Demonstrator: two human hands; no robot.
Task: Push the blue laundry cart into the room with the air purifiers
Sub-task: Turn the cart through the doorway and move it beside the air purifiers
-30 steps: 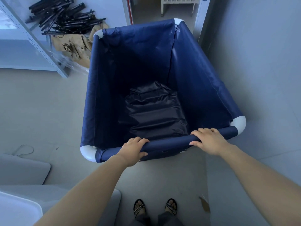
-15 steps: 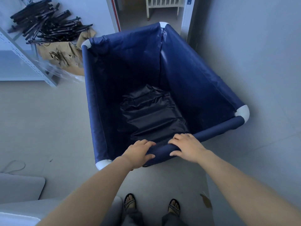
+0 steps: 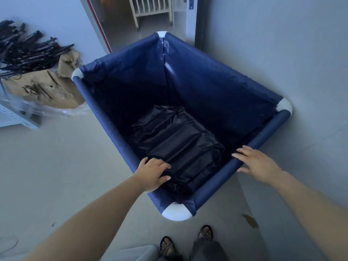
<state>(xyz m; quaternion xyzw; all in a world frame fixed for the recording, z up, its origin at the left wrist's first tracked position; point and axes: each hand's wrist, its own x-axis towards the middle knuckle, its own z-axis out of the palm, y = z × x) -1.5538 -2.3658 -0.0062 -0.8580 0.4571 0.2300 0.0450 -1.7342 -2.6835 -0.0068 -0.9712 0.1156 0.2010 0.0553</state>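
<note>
Blue laundry cart (image 3: 216, 87) sits at 12 o'clk from the person, skewed so one white corner points back at their feet and the far corner aims at the doorway (image 3: 120, 19). L hand (image 3: 151, 173) curls fingers over the L rail. R hand (image 3: 259, 162) holds the R rail, fingers across the top, thumb on the near side. A black bag (image 3: 177, 147) lies in the bottom.

Step looks like squaring up before the push: cart prob needs straightening, slowly, w/ both hands low on the rails, so it fits the opening.

Edges: R corner is just beside the wall (image 3: 282, 44) at 2 o'clk and may scrape. Door frame (image 3: 190, 21) is near the far corner. Rod pile (image 3: 28, 48) at 10 o'clk is well apart. Bare floor at 9 o'clk gives swing room. No purifiers in view.
</note>
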